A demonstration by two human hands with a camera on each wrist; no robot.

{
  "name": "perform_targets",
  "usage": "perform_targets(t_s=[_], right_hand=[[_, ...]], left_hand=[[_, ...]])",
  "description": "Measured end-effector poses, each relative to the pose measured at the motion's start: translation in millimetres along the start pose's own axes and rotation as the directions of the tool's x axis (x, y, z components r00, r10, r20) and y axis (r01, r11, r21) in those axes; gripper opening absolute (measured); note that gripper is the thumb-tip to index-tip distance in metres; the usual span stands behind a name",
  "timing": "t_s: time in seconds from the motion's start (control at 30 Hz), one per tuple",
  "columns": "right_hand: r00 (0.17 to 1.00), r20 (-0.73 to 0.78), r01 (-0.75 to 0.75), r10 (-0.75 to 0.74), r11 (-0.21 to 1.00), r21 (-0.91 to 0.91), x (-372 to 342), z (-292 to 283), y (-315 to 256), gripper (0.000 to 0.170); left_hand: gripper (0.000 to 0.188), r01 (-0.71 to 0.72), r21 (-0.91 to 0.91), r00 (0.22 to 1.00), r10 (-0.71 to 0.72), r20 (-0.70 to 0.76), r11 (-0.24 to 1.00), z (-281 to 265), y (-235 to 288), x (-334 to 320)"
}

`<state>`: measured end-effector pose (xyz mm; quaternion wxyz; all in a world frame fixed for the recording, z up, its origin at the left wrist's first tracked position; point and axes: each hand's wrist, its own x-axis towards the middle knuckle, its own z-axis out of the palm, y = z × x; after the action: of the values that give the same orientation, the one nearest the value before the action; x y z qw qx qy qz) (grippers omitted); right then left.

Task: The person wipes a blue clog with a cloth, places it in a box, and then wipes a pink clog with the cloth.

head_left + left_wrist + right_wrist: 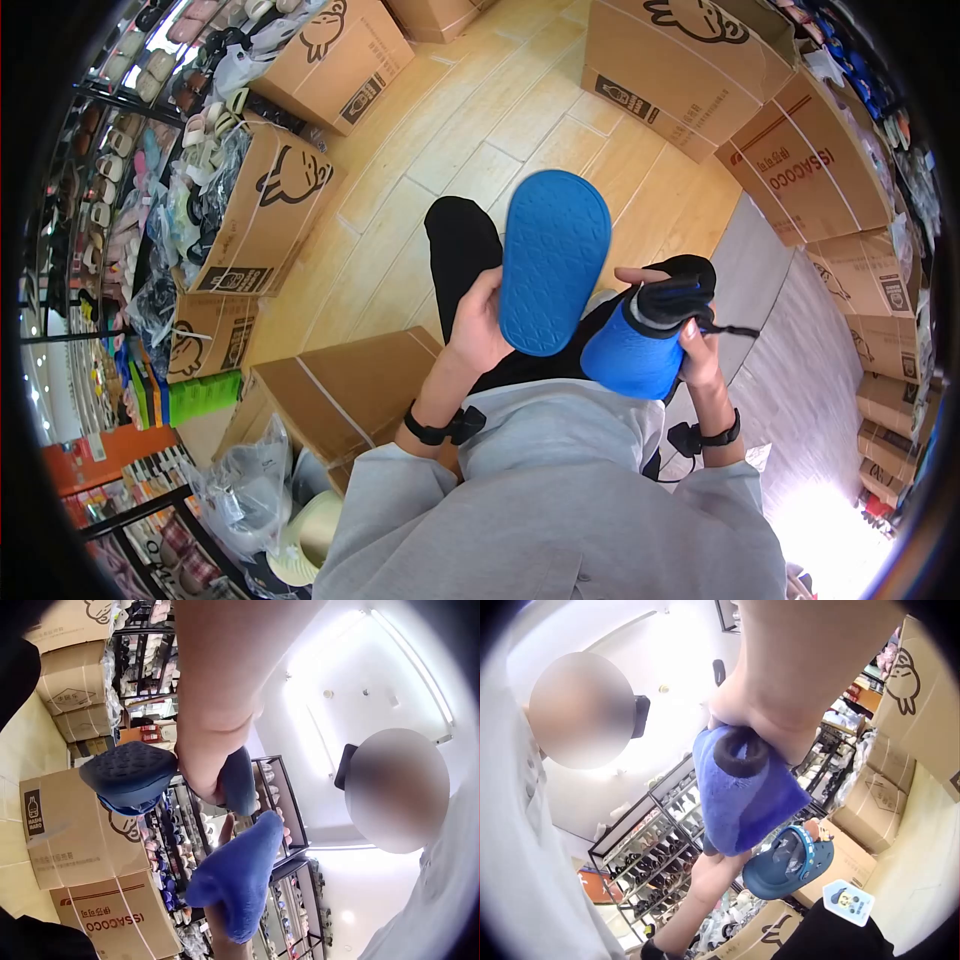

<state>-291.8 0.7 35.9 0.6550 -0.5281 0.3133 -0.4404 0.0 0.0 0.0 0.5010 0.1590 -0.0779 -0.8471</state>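
My left hand [482, 325] grips a blue clog [555, 262] by its near side edge. Its patterned sole faces up in the head view. From the right wrist view, the open upper of the clog [778, 868] shows, with small charms on it and a pale printed tag [849, 902] beside it. On the other side, my right hand [700, 360] holds a blue plush, mitt-like piece [628, 358] with a dark gathered cuff and a black cord. A dark ring shows on this plush piece [739, 806] in the right wrist view. The clog and plush piece are held apart over the lap.
A closed cardboard box [335, 385] stands close by my left arm. Open boxes of bagged footwear, one a printed carton [265, 205], line the left side. More cartons [805, 160] are stacked on the right. Shoe racks [105, 190] stand at far left; wood-look floor [470, 130] lies ahead.
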Motion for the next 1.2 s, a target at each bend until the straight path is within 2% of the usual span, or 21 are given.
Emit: perform_targets(t_s=[0.07, 0.2, 0.3, 0.4, 0.5, 0.53, 0.63, 0.7, 0.9, 1.0, 1.1, 1.17, 1.2], right_hand=[[0.998, -0.042, -0.04, 0.048, 0.986, 0.162, 1.6, 5.7, -1.6, 0.078], [0.99, -0.139, 0.021, 0.016, 0.966, 0.259, -5.7, 11.1, 9.3, 0.077], [0.991, -0.135, 0.022, 0.007, 0.977, 0.213, -5.8, 12.7, 8.5, 0.076], [0.991, -0.128, -0.008, 0.044, 0.963, 0.269, -8.1, 11.8, 10.6, 0.072], [0.981, -0.14, -0.099, 0.135, 0.967, 0.233, -8.2, 16.0, 6.6, 0.066], [0.986, -0.135, -0.064, 0.095, 0.973, 0.222, -8.6, 16.4, 10.7, 0.056], [0.966, -0.08, -0.228, 0.247, 0.954, 0.194, -12.6, 14.7, 14.9, 0.09], [0.975, -0.025, -0.218, 0.223, 0.969, 0.117, -10.4, 14.1, 14.3, 0.082], [0.997, 0.024, -0.076, 0.076, 0.997, 0.003, -6.6, 16.3, 17.6, 0.054], [0.997, 0.014, -0.081, 0.081, 0.996, -0.034, -4.4, 23.5, 8.7, 0.061], [1.0, 0.004, -0.03, 0.031, 0.996, -0.088, -4.7, 25.4, 9.1, 0.062], [0.999, 0.001, -0.037, 0.037, 0.992, -0.122, -5.9, 25.8, 10.4, 0.062], [0.999, 0.0, -0.039, 0.04, 0.989, -0.139, -6.1, 25.9, 11.3, 0.062]], left_hand=[[0.044, 0.036, -0.011, 0.999, -0.035, 0.03, 0.999, -2.4, -5.3, -2.8], [0.044, 0.124, 0.022, 0.983, -0.126, 0.133, 0.992, -2.5, -14.7, -8.4], [0.044, 0.108, 0.132, 0.988, -0.122, 0.099, 0.985, -2.1, -11.9, -8.8], [0.042, 0.098, 0.319, 0.995, -0.089, -0.045, 0.943, 15.4, -10.5, -6.4], [0.041, 0.063, 0.443, 0.99, -0.001, -0.14, 0.894, 6.9, -14.0, -6.3], [0.04, 0.041, 0.456, 0.993, 0.013, -0.115, 0.889, 7.4, -14.0, -6.0], [0.038, -0.006, 0.497, 0.997, 0.045, -0.066, 0.868, 10.6, -11.4, -4.9], [0.037, -0.013, 0.522, 0.996, 0.06, -0.073, 0.853, 12.8, -10.2, -4.7], [0.04, 0.01, 0.792, 0.993, 0.086, -0.079, 0.611, 25.7, -3.7, 2.9], [0.038, 0.025, 0.84, 0.987, 0.119, -0.107, 0.543, 30.1, -4.8, 2.3], [0.037, -0.046, 0.944, 0.979, 0.204, -0.023, 0.326, 24.9, -2.0, 2.5], [0.037, -0.112, 0.993, 0.925, 0.363, 0.114, -0.026, 37.0, -6.3, -3.1], [0.037, -0.109, 0.99, 0.904, 0.406, 0.137, -0.093, 39.8, -8.0, -2.5]])
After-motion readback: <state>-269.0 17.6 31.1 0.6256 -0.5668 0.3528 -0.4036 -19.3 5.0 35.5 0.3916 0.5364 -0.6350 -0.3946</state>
